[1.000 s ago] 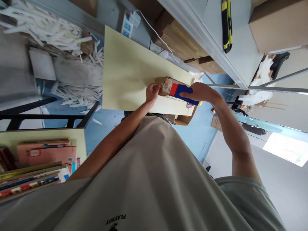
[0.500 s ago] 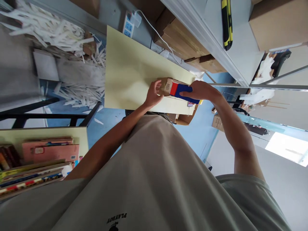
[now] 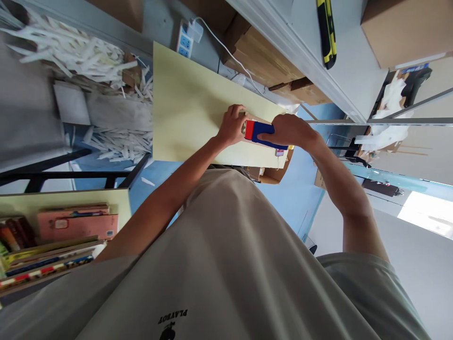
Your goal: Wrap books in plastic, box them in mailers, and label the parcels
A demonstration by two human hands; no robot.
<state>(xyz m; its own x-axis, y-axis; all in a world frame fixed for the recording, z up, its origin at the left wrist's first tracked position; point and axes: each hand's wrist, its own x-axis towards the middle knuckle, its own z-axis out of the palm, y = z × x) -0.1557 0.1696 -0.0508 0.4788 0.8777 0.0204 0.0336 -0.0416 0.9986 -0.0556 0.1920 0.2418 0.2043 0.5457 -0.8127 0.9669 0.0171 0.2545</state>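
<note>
My right hand is closed on a flat, blue object with a red end; its exact kind I cannot make out. The object lies along the top of a narrow cardboard box, which is mostly covered by it and by my hands. My left hand curls its fingers round the box's left end, close to the red part. Beneath them is a pale yellow tabletop. A small phone-like item lies near the table's front right edge.
A power strip with a white plug and cable sits behind the table. A yellow-black utility knife rests on the shelf. Shredded paper lies at left, above books. An open carton stands below the table's edge.
My left hand has moved up and right, from beside the box's end to gripping it. My right hand and the blue-and-red object have shifted slightly left.
</note>
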